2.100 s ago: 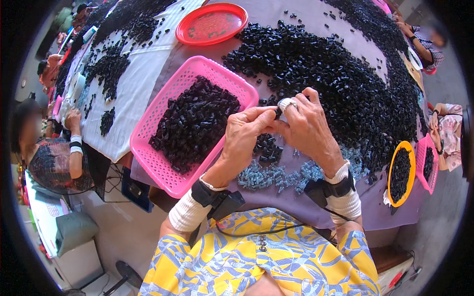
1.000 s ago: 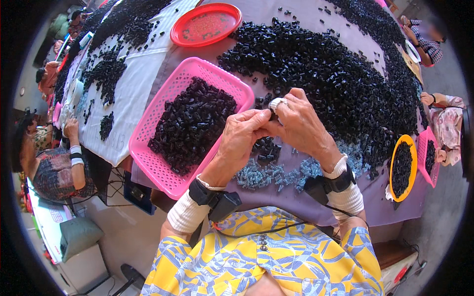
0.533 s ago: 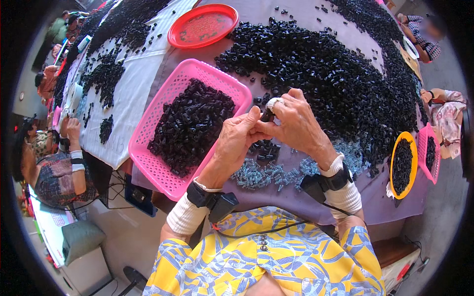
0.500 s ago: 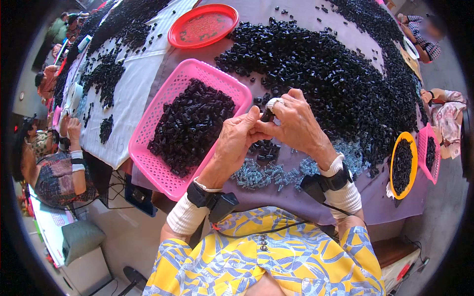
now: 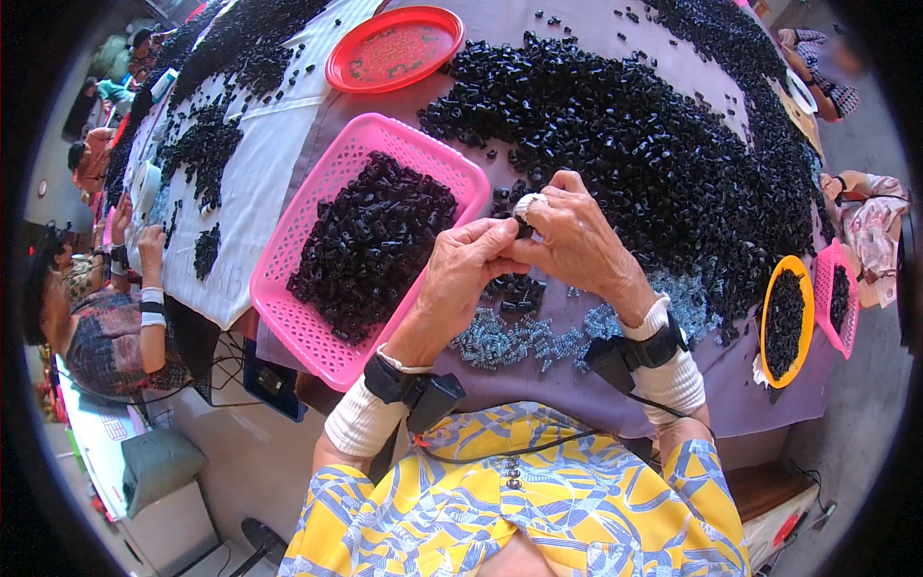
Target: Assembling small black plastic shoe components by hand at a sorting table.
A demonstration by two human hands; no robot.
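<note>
My left hand (image 5: 460,269) and my right hand (image 5: 585,236) meet fingertip to fingertip over the table, both closed in a pinch. Between them shows a small black plastic piece (image 5: 524,230), mostly covered by the fingers. A white wrap (image 5: 529,203) circles one finger of my right hand. Left of the hands stands a pink openwork basket (image 5: 274,293) heaped with black plastic pieces (image 5: 375,240). Just below my fingers lie a few loose black pieces (image 5: 519,293). Small silvery-blue coil springs (image 5: 514,338) are scattered nearer to me, between my forearms.
A wide heap of black pieces (image 5: 635,144) spreads ahead and right. Beyond the basket lies a red plate (image 5: 396,85). At right sit a yellow oval tray (image 5: 806,322) and a smaller pink basket (image 5: 848,332). Other people work at the left and right table edges.
My left fingers have shifted slightly, with the thumb now lying flatter toward the right hand, covering more of the black piece. At the left, another person's hands have moved.
</note>
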